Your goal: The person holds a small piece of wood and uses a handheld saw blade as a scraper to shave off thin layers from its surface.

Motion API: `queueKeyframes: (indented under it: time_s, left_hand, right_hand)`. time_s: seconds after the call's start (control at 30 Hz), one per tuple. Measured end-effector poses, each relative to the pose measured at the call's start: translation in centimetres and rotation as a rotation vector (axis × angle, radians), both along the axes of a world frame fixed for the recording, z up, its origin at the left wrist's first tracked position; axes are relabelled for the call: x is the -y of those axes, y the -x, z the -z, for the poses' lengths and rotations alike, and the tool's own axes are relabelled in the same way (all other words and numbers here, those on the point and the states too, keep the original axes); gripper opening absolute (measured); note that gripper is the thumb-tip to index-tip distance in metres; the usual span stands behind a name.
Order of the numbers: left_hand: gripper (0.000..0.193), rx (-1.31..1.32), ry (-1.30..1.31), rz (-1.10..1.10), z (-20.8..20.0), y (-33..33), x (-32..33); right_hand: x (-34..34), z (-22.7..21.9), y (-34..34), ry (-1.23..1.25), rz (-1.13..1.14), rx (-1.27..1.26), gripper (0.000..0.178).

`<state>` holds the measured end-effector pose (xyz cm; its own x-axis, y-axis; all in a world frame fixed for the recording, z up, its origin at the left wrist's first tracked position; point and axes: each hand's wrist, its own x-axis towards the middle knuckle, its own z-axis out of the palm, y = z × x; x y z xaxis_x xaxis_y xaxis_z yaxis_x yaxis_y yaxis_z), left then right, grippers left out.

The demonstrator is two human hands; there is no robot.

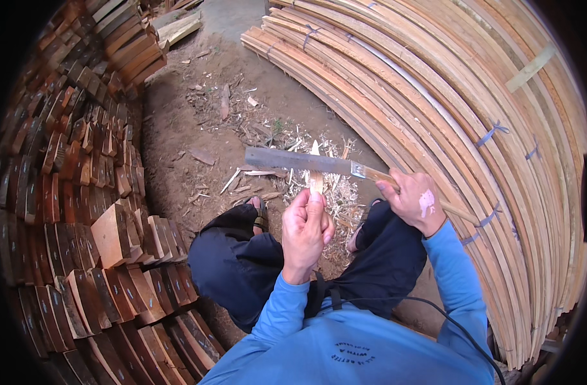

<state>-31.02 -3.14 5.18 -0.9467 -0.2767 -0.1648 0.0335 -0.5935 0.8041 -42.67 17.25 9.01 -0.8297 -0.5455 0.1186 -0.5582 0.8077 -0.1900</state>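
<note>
My left hand (305,232) pinches the lower end of a short, pale wooden stick (316,184) between thumb and fingers. The stick points away from me and narrows to a tip. In my right hand (413,199) is the wooden handle of a long knife (296,160), its fingers wrapped round it. The broad, flat grey blade reaches left across the stick, just below its tip. Whether the edge touches the wood I cannot tell. Pale shavings (339,199) lie on the ground under the stick, between my feet.
Stacked short wood blocks (123,234) rise along the left side. Bundles of long wooden strips (396,90), tied with bluish bands, fill the right. Wood chips and bark litter the dirt ground (171,138). A black cable (434,308) crosses my right side.
</note>
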Motion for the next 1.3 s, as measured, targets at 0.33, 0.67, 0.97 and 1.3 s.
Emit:
queueKeyframes:
  time_s: [0.33, 0.67, 0.97, 1.3]
  left_hand:
    - [0.022, -0.023, 0.065, 0.035, -2.0, -1.1, 0.1]
    - [0.022, -0.015, 0.205, 0.024, -1.8, -1.0, -0.7]
    - [0.026, -0.017, 0.188, 0.164, -1.8, -1.1, -1.0]
    - [0.025, -0.002, 0.171, 0.316, -1.6, -1.3, -1.9]
  right_hand:
    - [-1.2, 0.5, 4.2, 0.238, 0.27, 0.175, 0.066]
    - [-0.8, -3.4, 2.3, 0.388, 0.228, 0.428, 0.034]
    - [1.4, -6.4, 0.8, 0.672, 0.075, 0.799, 0.028]
    - [2.6, -5.3, 1.7, 0.703, -0.065, 0.835, 0.026]
